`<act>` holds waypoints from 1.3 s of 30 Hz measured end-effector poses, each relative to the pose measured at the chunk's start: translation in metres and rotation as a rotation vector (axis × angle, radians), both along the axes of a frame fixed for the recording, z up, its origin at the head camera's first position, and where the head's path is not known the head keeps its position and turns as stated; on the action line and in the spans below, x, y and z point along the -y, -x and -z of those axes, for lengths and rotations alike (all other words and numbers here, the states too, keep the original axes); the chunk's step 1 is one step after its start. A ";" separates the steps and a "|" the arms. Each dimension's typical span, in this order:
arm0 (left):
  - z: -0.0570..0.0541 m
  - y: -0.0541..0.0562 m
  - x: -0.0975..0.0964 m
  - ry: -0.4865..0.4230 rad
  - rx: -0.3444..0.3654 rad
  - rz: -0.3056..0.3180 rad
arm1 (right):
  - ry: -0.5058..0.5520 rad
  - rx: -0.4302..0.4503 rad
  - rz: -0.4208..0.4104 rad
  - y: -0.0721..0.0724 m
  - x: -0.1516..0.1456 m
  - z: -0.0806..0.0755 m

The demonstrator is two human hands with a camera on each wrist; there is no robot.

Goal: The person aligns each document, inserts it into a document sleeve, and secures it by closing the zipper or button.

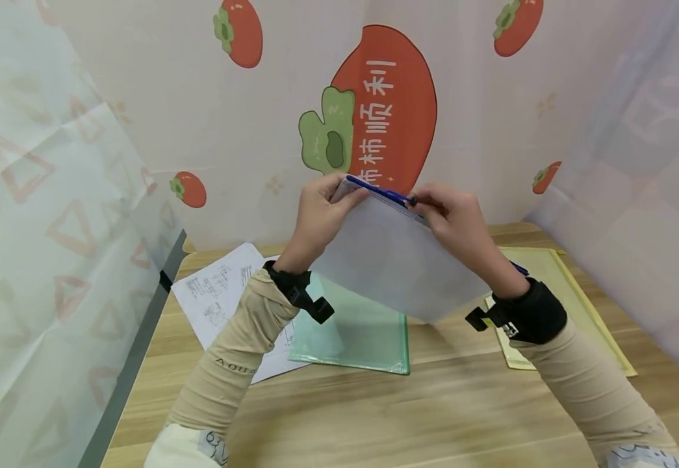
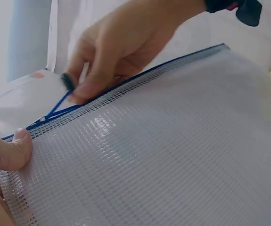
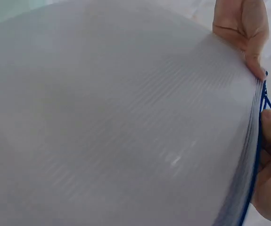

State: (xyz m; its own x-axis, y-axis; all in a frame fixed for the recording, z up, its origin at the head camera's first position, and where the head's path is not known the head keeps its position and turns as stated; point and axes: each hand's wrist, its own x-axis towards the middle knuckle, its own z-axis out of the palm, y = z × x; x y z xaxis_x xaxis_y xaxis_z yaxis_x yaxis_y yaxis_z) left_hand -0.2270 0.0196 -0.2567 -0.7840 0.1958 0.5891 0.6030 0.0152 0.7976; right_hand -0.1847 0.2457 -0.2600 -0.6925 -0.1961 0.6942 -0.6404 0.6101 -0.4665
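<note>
A translucent white mesh zip pouch [image 1: 397,260] with a blue zipper along its top edge is held up above the table, tilted down to the right. My left hand [image 1: 321,218] grips its upper left corner, thumb on the near face. Between the thumb and fingers of my right hand [image 1: 456,218] is the zipper pull [image 2: 60,102], a blue cord with a dark end, stretched from the slider. That slider sits close to the left thumb in the left wrist view. Whether anything lies inside the pouch cannot be made out.
On the wooden table [image 1: 433,422], a green translucent pouch [image 1: 362,335] partly covers printed papers [image 1: 213,289] at the left. A yellow-edged pouch [image 1: 585,305] lies at the right, partly behind my right wrist. Fabric walls [image 1: 479,130] stand behind and at both sides.
</note>
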 end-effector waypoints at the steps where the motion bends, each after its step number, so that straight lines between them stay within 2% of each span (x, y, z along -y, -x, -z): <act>1: 0.002 0.000 0.001 -0.006 0.004 -0.010 | 0.018 0.025 -0.009 -0.002 -0.006 0.006; 7: 0.016 0.007 0.016 -0.059 0.043 -0.081 | 0.093 0.127 -0.021 -0.019 -0.048 0.036; 10: 0.025 0.012 0.029 -0.086 0.071 -0.096 | 0.113 0.173 0.023 -0.025 -0.071 0.049; 12: 0.030 0.015 0.037 -0.100 0.083 -0.102 | 0.168 0.208 0.054 -0.027 -0.085 0.058; 13: 0.033 0.016 0.041 -0.104 0.086 -0.108 | 0.213 0.223 0.062 -0.027 -0.092 0.063; 15: 0.038 0.020 0.047 -0.115 0.094 -0.121 | 0.380 0.267 0.021 -0.025 -0.104 0.072; 18: 0.045 0.024 0.054 -0.127 0.110 -0.152 | 0.678 0.323 -0.096 -0.023 -0.118 0.086; 20: 0.050 0.026 0.056 -0.140 0.124 -0.164 | 0.885 0.366 -0.203 -0.024 -0.125 0.094; 23: 0.054 0.027 0.057 -0.153 0.139 -0.164 | 1.034 0.416 -0.276 -0.026 -0.131 0.102; 25: 0.056 0.026 0.058 -0.155 0.134 -0.160 | 1.089 0.451 -0.315 -0.026 -0.131 0.105; 30: 0.058 0.024 0.061 -0.159 0.130 -0.162 | 1.093 0.540 -0.280 -0.022 -0.127 0.105; 32: 0.058 0.024 0.061 -0.161 0.137 -0.157 | 1.071 0.577 -0.227 -0.022 -0.125 0.105; 34: 0.059 0.023 0.061 -0.164 0.145 -0.149 | 1.015 0.570 -0.153 -0.022 -0.123 0.104; 36: 0.060 0.022 0.061 -0.163 0.146 -0.140 | 0.889 0.504 -0.055 -0.022 -0.119 0.101; 39: 0.061 0.022 0.059 -0.161 0.143 -0.124 | 0.531 0.356 0.107 -0.020 -0.106 0.092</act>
